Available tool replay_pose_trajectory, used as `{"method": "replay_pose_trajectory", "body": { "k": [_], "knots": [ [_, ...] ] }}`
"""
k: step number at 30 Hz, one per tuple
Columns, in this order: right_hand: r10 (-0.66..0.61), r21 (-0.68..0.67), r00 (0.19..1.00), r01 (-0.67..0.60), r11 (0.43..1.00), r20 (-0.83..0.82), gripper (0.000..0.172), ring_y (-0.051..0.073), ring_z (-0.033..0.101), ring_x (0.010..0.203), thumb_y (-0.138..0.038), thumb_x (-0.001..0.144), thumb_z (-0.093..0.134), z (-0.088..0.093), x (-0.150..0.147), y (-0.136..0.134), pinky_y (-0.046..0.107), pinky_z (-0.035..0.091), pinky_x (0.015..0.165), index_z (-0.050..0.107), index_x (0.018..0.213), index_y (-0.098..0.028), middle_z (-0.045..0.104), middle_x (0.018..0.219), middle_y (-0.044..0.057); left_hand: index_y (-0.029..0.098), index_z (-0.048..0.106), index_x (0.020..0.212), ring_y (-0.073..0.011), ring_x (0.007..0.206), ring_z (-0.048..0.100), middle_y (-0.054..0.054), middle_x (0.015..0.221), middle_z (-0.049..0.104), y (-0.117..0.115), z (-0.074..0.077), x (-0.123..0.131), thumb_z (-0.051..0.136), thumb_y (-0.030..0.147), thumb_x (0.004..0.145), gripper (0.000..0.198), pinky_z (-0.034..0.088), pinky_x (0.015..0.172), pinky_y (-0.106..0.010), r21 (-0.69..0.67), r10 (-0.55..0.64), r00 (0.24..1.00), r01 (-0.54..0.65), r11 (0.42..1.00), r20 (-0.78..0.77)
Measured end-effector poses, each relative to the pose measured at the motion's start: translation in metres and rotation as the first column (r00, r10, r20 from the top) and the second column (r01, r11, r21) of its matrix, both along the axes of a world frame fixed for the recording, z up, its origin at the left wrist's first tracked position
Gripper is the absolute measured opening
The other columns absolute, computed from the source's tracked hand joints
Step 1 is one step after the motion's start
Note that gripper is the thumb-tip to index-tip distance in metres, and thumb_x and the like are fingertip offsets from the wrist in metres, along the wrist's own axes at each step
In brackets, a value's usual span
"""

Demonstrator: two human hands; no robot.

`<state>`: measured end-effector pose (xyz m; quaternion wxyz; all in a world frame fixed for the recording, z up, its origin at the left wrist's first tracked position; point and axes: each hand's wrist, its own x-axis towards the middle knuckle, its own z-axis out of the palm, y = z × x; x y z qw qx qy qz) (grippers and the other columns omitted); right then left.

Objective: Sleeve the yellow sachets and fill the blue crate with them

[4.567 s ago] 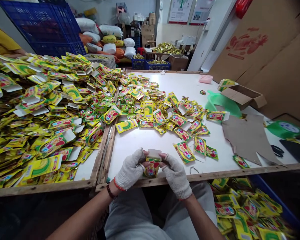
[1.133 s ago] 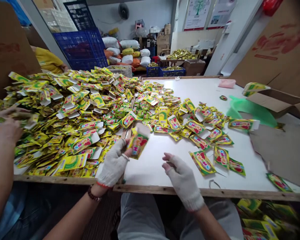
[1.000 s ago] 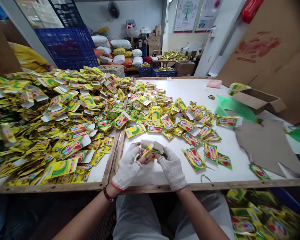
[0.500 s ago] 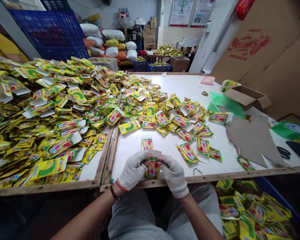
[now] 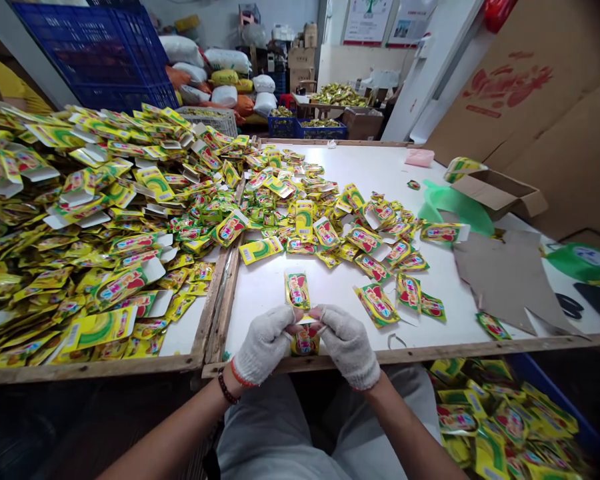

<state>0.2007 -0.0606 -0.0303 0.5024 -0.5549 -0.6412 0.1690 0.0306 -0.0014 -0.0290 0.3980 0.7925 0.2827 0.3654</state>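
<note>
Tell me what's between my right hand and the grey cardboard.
In the head view, several yellow-and-green packets and a thin bent strip lie between your right hand and the grey cardboard, with bare white tabletop around them.

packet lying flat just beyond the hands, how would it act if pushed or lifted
The packet would probably slide rather than roll, lying flat on the smooth-looking white table. It is likely light, being small and thin. Its straight edges suggest it is fairly stiff.

My left grip (image 5: 265, 343) and right grip (image 5: 349, 343) partly hide the small box (image 5: 305, 344); a blue crate (image 5: 547, 385) (low right) is cut off.
</note>
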Motion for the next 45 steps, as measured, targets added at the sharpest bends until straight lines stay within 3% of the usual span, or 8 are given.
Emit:
{"method": "replay_pose_trajectory", "body": {
  "k": [9,18,23,27,31,36,41,45],
  "knots": [
    [0.044,-0.233,0.997,-0.058,0.971,-0.066,0.014,0.017,0.065,0.075,-0.022,0.078,0.059,0.025,0.001,0.002,0.026,0.052,0.068,0.069,0.088,-0.018,0.07,0.082,0.004,0.014,0.067,0.096,-0.0155,0.08,0.062,-0.005,0.088,0.068,0.003,0.033,-0.001,0.053,0.028,0.084,0.023,0.049,0.072,-0.023,-0.232,-0.066,0.993,0.042,0.972,-0.096],
    [0.297,-0.037,0.945,-0.295,0.955,0.139,0.033,0.016,0.063,0.095,-0.01,0.079,0.05,0.013,0.017,-0.011,0.027,0.052,0.082,0.065,0.106,-0.02,0.065,0.106,0.009,0.013,0.059,0.108,-0.0173,0.086,0.057,-0.012,0.096,0.062,-0.001,0.007,-0.02,0.046,0.005,0.078,0.033,0.047,0.073,-0.027,0.385,-0.213,0.965,0.257,0.886,-0.154],
    [0.238,0.068,0.923,-0.27,0.96,0.303,0.035,0.018,0.063,0.095,-0.011,0.082,0.047,-0.004,0.008,-0.016,0.028,0.054,0.079,0.061,0.113,-0.018,0.064,0.108,0.012,0.014,0.062,0.091,-0.0158,0.079,0.057,-0.008,0.083,0.062,-0.004,0.02,-0.013,0.047,0.018,0.085,0.017,0.044,0.069,-0.025,0.321,-0.228,0.944,0.298,0.899,-0.237],
    [0.069,0.064,0.973,-0.085,0.994,0.221,0.03,0.017,0.063,0.088,-0.009,0.081,0.044,0.011,0.009,-0.015,0.026,0.053,0.077,0.065,0.101,-0.018,0.066,0.097,0.008,0.015,0.055,0.071,-0.014,0.071,0.055,-0.005,0.074,0.058,0.015,0.041,0.004,0.032,0.036,0.092,0.038,0.041,0.066,-0.025,0.168,0.001,0.943,0.059,0.984,-0.333],
    [-0.26,0.072,0.912,0.25,0.965,0.316,0.015,0.018,0.061,0.081,-0.022,0.082,0.051,0.067,0.055,-0.045,0.029,0.05,0.072,0.066,0.086,-0.019,0.065,0.09,0.006,0.017,0.053,0.088,-0.0232,0.078,0.059,-0.01,0.086,0.061,0.05,0.046,0.029,0.035,0.061,0.082,0.048,0.042,0.067,-0.032,0.158,0.332,0.704,-0.303,0.94,-0.627],
    [-0.57,0.14,0.682,0.578,0.804,0.458,0.025,0.022,0.058,0.072,-0.039,0.082,0.052,0.121,0.108,-0.089,0.035,0.045,0.066,0.063,0.07,-0.02,0.062,0.083,0.008,0.015,0.051,0.101,-0.0367,0.091,0.059,-0.02,0.101,0.06,0.068,0.029,0.061,0.07,0.052,0.053,0.064,0.043,0.071,-0.04,0.014,0.3,0.607,-0.429,0.903,-0.736],
    [-0.425,-0.25,0.905,0.42,0.873,0.036,0.026,0.023,0.062,0.072,-0.043,0.078,0.054,0.064,0.078,-0.052,0.034,0.05,0.062,0.063,0.082,-0.019,0.066,0.077,0.007,0.02,0.045,0.112,-0.0242,0.082,0.063,-0.009,0.09,0.065,0.048,0.022,0.066,0.059,0.031,0.07,0.046,0.046,0.068,-0.031,-0.079,0.235,0.754,-0.355,0.932,-0.614],
    [-0.285,-0.367,0.826,0.103,0.925,-0.486,0.034,0.024,0.066,0.084,-0.035,0.066,0.063,0.01,0.031,-0.003,0.034,0.055,0.067,0.048,0.092,-0.018,0.067,0.093,0.012,0.018,0.041,0.111,-0.015,0.087,0.062,-0.005,0.098,0.063,0.017,0.019,0.053,0.05,0.026,0.081,0.033,0.049,0.076,-0.025,-0.283,0.089,0.988,-0.121,0.952,-0.124]
  ]
}}
